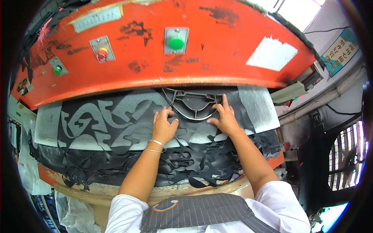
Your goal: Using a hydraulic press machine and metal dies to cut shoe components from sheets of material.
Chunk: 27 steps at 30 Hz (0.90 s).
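A curved metal cutting die (pixel 196 115), an open frame with inner struts, rests on a black sheet (pixel 244 112) that looks like leather or rubber. My right hand (pixel 226 119) grips the die's right end, its index finger stretched along the outer edge and its thumb below the rim. My left hand (pixel 165 126) lies on the sheet just left of the die, fingers apart, holding nothing. Curved shapes have been cut out of the sheet's left part, where the pale cutting board (pixel 46 124) shows through. Part of the die's far side sits close beneath the machine's edge.
The orange press head (pixel 217 46) spans the far side, bearing a green button (pixel 176 43) and a red knob (pixel 101 55). Black scraps (pixel 182 163) heap along the near edge, above a worn wooden ledge (pixel 116 194). A metal arm (pixel 289 92) juts out at right.
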### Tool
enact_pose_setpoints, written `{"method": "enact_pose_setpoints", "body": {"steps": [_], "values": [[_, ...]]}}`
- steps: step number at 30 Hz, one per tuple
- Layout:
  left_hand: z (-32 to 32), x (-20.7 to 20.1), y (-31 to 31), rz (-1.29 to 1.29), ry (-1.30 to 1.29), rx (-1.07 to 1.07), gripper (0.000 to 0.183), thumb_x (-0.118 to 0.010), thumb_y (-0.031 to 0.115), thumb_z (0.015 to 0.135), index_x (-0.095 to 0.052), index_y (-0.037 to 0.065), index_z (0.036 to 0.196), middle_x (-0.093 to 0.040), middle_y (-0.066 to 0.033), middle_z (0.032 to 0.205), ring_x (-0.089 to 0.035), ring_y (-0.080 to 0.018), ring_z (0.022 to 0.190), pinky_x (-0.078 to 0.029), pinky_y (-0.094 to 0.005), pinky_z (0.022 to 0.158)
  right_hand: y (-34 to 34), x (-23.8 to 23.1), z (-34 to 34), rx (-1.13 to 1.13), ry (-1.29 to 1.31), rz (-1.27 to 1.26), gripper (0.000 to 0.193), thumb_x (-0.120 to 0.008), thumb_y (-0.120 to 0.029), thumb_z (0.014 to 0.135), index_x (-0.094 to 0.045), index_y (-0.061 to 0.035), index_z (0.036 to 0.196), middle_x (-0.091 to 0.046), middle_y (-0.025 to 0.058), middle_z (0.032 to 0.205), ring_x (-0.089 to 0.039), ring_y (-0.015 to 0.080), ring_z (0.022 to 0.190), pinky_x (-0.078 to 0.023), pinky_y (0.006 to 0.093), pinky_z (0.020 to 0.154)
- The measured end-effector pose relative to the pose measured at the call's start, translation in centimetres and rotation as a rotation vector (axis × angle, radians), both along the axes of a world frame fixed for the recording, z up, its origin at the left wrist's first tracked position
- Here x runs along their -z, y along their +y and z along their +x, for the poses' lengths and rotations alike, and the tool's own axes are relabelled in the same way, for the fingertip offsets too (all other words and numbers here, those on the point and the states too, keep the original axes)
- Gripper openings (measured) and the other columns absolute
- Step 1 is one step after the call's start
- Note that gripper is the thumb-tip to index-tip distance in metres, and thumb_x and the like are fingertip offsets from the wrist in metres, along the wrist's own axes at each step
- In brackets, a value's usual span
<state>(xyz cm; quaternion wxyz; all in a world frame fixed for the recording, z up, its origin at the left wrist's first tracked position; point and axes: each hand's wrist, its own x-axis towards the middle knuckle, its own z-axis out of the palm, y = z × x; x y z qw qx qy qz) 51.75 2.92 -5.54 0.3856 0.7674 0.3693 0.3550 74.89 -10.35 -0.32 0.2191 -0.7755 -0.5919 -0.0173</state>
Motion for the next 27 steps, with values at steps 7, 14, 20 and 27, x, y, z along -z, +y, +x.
{"method": "enact_pose_setpoints", "body": {"steps": [7, 14, 20, 27], "values": [[-13.6, -9.4, 9.6, 0.032, -0.478, -0.439, 0.023, -0.056, 0.026, 0.098, -0.060, 0.003, 0.094, -0.065, -0.0046, 0.092, -0.060, -0.0138, 0.089, -0.049, -0.0309, 0.083, 1.1, -11.8, -5.4, -0.179, 0.193, 0.231, 0.064, -0.078, -0.028, 0.078, -0.049, -0.0005, 0.129, -0.056, 0.0194, 0.120, -0.056, 0.0322, 0.112, -0.047, 0.0391, 0.093], [-25.2, -15.4, 13.3, 0.692, -0.498, -0.958, 0.042, -0.047, 0.035, 0.102, -0.057, 0.000, 0.080, -0.057, -0.0065, 0.072, -0.049, -0.0124, 0.065, -0.042, -0.0305, 0.063, 5.1, -14.6, -10.5, -0.122, 0.259, 0.424, 0.038, -0.075, -0.022, 0.082, -0.049, -0.0017, 0.099, -0.063, 0.0139, 0.087, -0.065, 0.0322, 0.078, -0.052, 0.0402, 0.067], [-30.6, -16.2, 8.4, 0.457, 0.030, -0.618, 0.047, -0.043, 0.039, 0.102, -0.052, -0.001, 0.079, -0.047, -0.0072, 0.068, -0.043, -0.0170, 0.066, -0.038, -0.0335, 0.064, 0.3, -14.3, -13.8, -0.083, 0.374, 0.370, 0.028, -0.071, -0.020, 0.085, -0.050, -0.0030, 0.092, -0.062, 0.0172, 0.079, -0.063, 0.0369, 0.073, -0.050, 0.0416, 0.064], [-21.8, -7.6, -14.3, 0.108, 0.140, 0.064, 0.027, -0.069, 0.025, 0.085, -0.063, 0.003, 0.069, -0.059, -0.0108, 0.068, -0.056, -0.0275, 0.061, -0.045, -0.0363, 0.058, -15.5, -4.6, -17.4, -0.495, 0.199, -0.352, 0.045, -0.074, -0.042, 0.076, -0.060, -0.0045, 0.097, -0.063, 0.0144, 0.097, -0.060, 0.0356, 0.094, -0.049, 0.0439, 0.080]]}}
